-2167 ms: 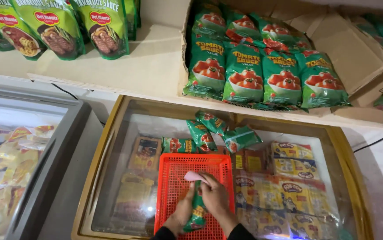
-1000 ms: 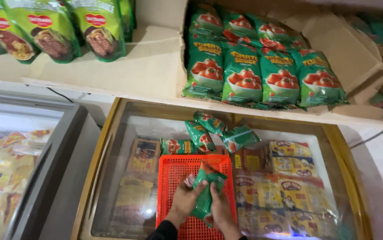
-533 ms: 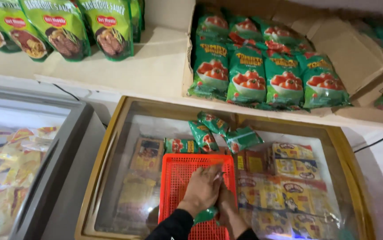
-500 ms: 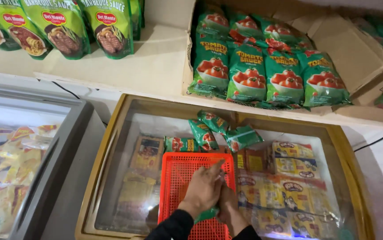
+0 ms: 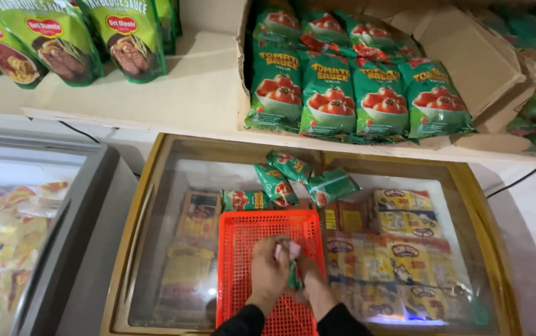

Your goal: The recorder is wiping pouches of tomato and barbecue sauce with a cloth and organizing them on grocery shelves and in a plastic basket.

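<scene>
Gripping a small green sauce pouch (image 5: 294, 277) between them, both hands sit over the red plastic basket (image 5: 243, 249) on the glass lid of the chest freezer (image 5: 156, 205). Left hand (image 5: 269, 269) curled round the pouch's left side, fingers clenched onto it, pinkish nails showing at the top. Right hand (image 5: 310, 280) mostly hidden behind the left, pressed against the pouch's right edge; cannot tell how tight its hold is, but it touches the pouch. Pouch upright-ish, only a thin green strip visible between the hands, inside the basket's outline near its right half. Dark sleeves at the near edge.

Just past the basket's far rim, four loose green tomato sauce pouches (image 5: 277, 183) lie on the freezer lid, tilted, overlapping each other. Under the glass, yellow and orange packs (image 5: 405, 249) fill the right part of the freezer; brownish packs to the left of the basket. Second freezer (image 5: 25, 236) with grey frame at left, yellow packs inside.

On the shelf (image 5: 199, 93) above: open cardboard box (image 5: 467, 56) at far right packed with green tomato sauce pouches in rows; at far left, taller green barbecue sauce pouches (image 5: 62, 37) standing.
</scene>
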